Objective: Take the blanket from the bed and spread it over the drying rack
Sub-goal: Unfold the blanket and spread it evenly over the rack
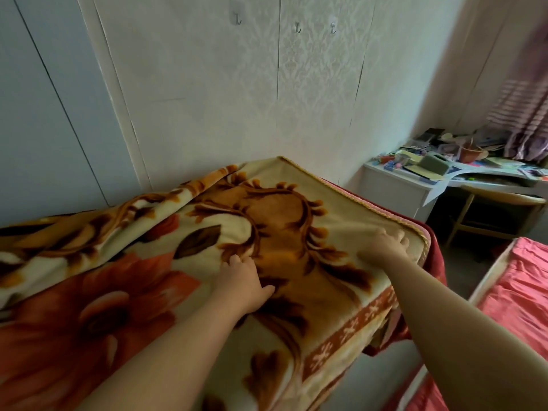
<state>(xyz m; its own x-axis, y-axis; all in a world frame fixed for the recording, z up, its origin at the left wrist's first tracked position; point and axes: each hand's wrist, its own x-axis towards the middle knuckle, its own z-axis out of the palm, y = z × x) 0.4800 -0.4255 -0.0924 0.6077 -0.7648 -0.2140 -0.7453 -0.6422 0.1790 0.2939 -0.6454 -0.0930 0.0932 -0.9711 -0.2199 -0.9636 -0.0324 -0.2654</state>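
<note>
Wallpapered wall behind; the blanket (284,221) lies draped over a raised frame, presumably the rack. Left hand (243,280) and right hand (385,246) grip its pile with curled fingers; they should tug outward evenly to square the trimmed edge.

I'm getting soft, dim daylight from the right; edges are bowing, and the striped purple curtain (522,114) is smearing.
</note>
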